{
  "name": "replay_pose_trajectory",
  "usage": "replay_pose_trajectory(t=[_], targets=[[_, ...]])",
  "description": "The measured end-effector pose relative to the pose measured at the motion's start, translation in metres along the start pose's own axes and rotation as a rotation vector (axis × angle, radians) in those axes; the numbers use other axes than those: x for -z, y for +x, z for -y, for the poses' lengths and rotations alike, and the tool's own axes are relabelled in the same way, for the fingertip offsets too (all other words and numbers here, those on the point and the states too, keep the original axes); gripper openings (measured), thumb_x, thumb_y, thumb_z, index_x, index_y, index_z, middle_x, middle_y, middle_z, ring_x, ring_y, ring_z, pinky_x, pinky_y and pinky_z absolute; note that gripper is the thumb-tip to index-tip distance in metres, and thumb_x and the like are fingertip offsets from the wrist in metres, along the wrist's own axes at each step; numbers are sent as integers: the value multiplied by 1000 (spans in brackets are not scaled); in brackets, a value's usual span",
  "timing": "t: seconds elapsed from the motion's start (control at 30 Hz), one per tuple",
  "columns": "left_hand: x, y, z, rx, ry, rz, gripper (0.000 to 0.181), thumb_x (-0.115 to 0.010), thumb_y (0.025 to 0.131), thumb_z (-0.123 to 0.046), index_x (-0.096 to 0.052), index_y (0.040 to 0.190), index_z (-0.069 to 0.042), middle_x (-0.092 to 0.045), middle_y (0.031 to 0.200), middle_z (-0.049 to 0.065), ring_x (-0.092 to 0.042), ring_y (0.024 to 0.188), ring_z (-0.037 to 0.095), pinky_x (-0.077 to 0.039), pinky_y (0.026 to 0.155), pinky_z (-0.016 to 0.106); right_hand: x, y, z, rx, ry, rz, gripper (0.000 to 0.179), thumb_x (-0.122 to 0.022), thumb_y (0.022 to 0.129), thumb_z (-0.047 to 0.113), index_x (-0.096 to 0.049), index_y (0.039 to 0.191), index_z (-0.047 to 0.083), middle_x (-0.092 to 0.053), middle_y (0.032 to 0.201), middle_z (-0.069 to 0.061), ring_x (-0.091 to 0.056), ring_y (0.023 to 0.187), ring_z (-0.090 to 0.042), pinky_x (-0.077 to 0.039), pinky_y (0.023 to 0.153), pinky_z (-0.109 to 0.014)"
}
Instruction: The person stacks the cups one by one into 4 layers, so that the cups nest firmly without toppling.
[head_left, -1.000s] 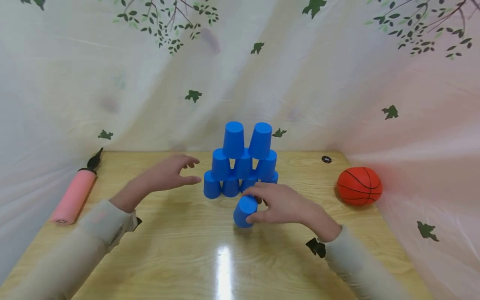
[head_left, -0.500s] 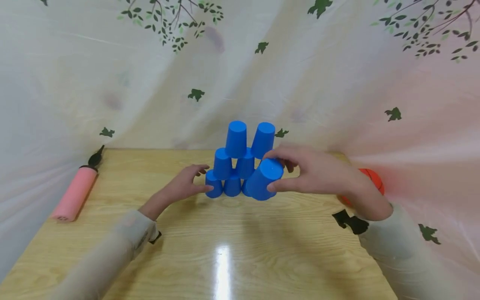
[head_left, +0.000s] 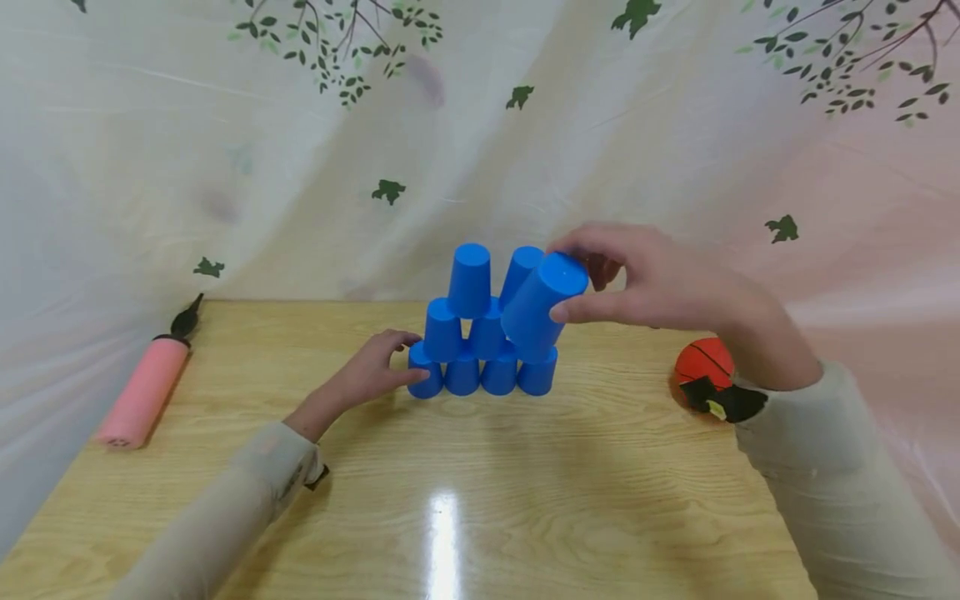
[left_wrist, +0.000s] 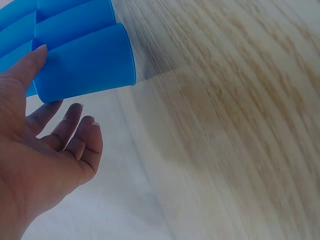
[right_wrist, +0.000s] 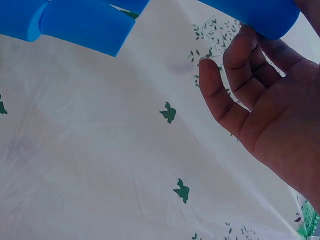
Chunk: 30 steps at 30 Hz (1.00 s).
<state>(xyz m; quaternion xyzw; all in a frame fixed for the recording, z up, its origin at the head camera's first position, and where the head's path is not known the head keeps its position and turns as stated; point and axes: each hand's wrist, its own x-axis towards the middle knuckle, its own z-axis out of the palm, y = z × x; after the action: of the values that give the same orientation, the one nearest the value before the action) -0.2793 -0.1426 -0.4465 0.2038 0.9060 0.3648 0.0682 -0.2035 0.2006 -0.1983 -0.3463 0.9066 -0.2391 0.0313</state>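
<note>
Upside-down blue cups stand in a stepped stack, with several in the bottom row and two on the top level. My right hand grips another blue cup between thumb and fingers, tilted and raised in front of the stack's right side. That cup hides most of the right-hand middle cup and part of the top right one. At the lower left, my left hand holds the end cup of the bottom row, thumb on one side and index finger on the other.
A pink hand pump with a black nozzle lies on the left of the wooden table. A red toy basketball sits at the right, partly behind my right wrist. A leaf-patterned curtain hangs behind.
My right hand has lifted its cup from near the tabletop in front, up and right to the height of the top cups. My left hand has moved right onto the end cup.
</note>
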Motion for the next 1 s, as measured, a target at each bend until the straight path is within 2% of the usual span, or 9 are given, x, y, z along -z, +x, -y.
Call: replay_pose_trajectory(t=[0.33, 0.57, 1.0], targets=[[0, 2, 1, 6, 15, 1, 60, -73, 91, -38, -54, 138, -5, -57, 140, 16, -53, 129, 39, -48, 103, 56, 23, 17, 0, -16, -72, -42, 47, -72, 91, 30, -57, 133, 16, -65, 107, -1, -58, 95, -20, -50, 83, -39], [-1, 2, 2, 19, 31, 10, 62, -72, 92, -41, -53, 140, -7, -57, 141, 16, -52, 129, 38, -48, 102, 55, 34, 31, -2, -68, -110, -64, 50, -71, 91, 38, -57, 133, 14, -65, 111, -5, -60, 96, -23, -53, 79, -37], [-1, 3, 0, 25, 44, 25, 63, -72, 91, -40, -52, 141, -6, -56, 142, 16, -52, 130, 38, -48, 103, 55, 41, 59, -7, -177, -135, -25, 63, -67, 89, 54, -53, 138, 16, -64, 120, -6, -59, 106, -25, -54, 84, -42]])
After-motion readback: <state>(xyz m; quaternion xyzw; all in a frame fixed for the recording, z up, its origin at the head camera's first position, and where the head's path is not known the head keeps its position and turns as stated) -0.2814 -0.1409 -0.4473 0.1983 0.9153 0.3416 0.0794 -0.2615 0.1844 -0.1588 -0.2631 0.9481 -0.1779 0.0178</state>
